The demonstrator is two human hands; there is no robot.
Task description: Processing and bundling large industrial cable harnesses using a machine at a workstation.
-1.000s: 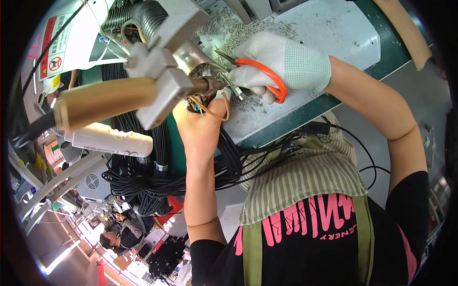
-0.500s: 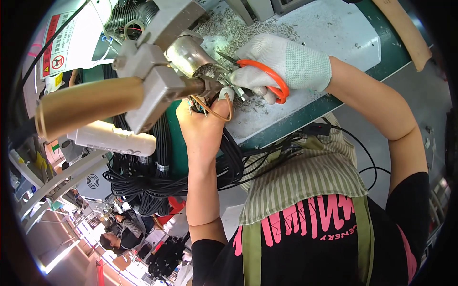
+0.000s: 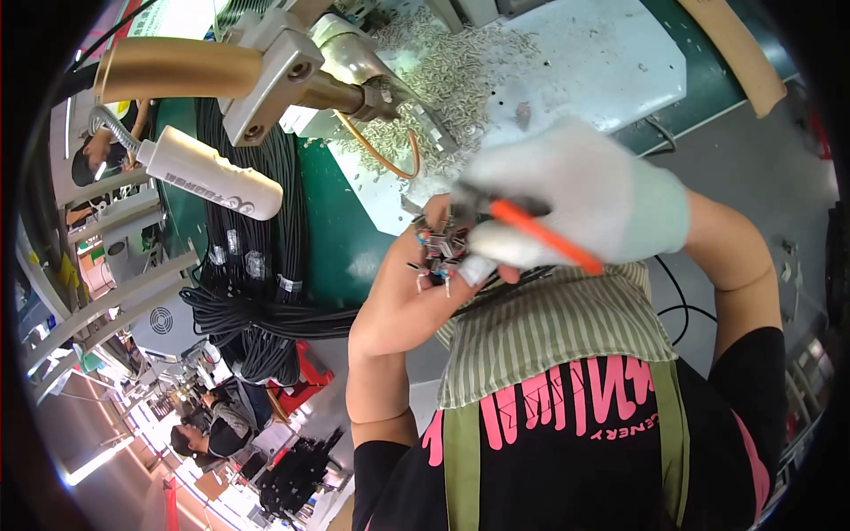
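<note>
My left hand (image 3: 403,292) is closed round a bunch of cable ends (image 3: 440,252) with small metal connector parts and coloured wires. One of its fingertips has a white covering. My right hand (image 3: 580,190), in a white glove and smeared by motion, grips scissors (image 3: 547,236) with orange-red handles. The scissors sit just right of the bunch; their blades are too blurred to make out. Both hands are in front of my striped apron, on the near side of the bench edge.
A machine head (image 3: 274,75) with a metal nozzle and a bent copper tube (image 3: 381,159) overhangs a white board (image 3: 611,66) strewn with small metal scraps (image 3: 452,80). Black cable bundles (image 3: 252,177) hang at left beside a white cylinder (image 3: 212,173). Other people work farther left.
Both hands have come away from the nozzle toward my body, bringing the bunch of cable ends and the scissors. The view has shifted slightly, uncovering more scraps on the board.
</note>
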